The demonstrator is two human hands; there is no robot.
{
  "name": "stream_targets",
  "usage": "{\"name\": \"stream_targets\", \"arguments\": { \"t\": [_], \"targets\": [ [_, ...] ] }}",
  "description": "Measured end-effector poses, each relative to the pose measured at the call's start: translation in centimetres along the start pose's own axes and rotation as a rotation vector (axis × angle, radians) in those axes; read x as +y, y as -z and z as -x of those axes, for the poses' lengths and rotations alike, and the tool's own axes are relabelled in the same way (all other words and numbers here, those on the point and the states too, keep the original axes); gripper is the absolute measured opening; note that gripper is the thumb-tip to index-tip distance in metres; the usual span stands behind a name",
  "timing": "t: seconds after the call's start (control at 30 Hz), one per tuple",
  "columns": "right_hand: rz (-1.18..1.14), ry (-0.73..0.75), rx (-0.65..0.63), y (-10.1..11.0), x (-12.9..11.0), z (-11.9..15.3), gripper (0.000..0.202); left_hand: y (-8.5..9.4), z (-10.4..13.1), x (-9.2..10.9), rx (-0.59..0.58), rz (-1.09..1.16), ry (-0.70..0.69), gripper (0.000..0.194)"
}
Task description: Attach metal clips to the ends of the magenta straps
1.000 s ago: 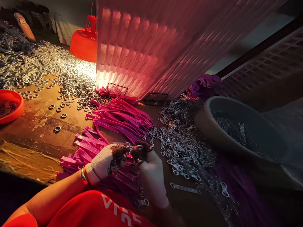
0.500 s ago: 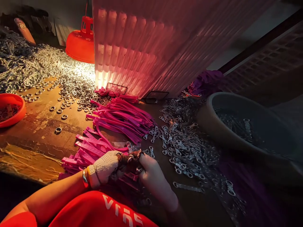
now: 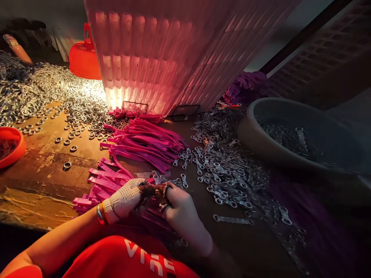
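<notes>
A dotted white glove covers my left hand (image 3: 125, 197), which is closed, its dark brown fingertip part around something too small to make out. Close beside it my right hand (image 3: 181, 206) is closed as well, gripping at a dark brown piece (image 3: 159, 193) between the two hands. What lies under the fingers is hidden. Pink straps (image 3: 107, 181) lie in a bundle left of and below my hands, and another bundle of pink straps (image 3: 145, 143) is just beyond them. A few silver link pieces (image 3: 184, 180) rest near my right hand.
Silver rings (image 3: 84, 112) are heaped at the back left under a red lamp (image 3: 84, 60). An orange bowl (image 3: 20, 148) sits at the left edge. A ribbed translucent panel (image 3: 150, 58) stands behind the straps. Many silver links (image 3: 226, 175) and a large grey tub (image 3: 249, 127) are at the right.
The view has shifted slightly, so most objects sit further left. Both hands stay close together, closed, with small changes in finger position around the brown piece.
</notes>
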State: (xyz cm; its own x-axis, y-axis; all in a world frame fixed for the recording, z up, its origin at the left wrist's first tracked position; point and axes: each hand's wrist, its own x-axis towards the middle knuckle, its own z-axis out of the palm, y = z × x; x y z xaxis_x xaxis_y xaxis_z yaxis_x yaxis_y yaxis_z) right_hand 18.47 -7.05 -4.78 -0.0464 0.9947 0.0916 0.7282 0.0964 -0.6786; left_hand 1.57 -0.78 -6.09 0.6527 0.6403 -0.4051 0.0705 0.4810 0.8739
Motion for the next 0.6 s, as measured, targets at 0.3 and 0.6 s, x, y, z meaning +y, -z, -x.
{"name": "stream_targets", "arguments": {
  "t": [0.3,0.6],
  "targets": [
    [0.437,0.091,-0.089,0.4,0.8,0.1,0.010,-1.0,-1.8,0.8,0.004,0.254,0.092,0.021],
    [0.243,-0.036,0.117,1.2,7.5,-4.7,0.032,2.2,-3.0,2.2,-0.049,0.740,0.280,0.017]
  ]
}}
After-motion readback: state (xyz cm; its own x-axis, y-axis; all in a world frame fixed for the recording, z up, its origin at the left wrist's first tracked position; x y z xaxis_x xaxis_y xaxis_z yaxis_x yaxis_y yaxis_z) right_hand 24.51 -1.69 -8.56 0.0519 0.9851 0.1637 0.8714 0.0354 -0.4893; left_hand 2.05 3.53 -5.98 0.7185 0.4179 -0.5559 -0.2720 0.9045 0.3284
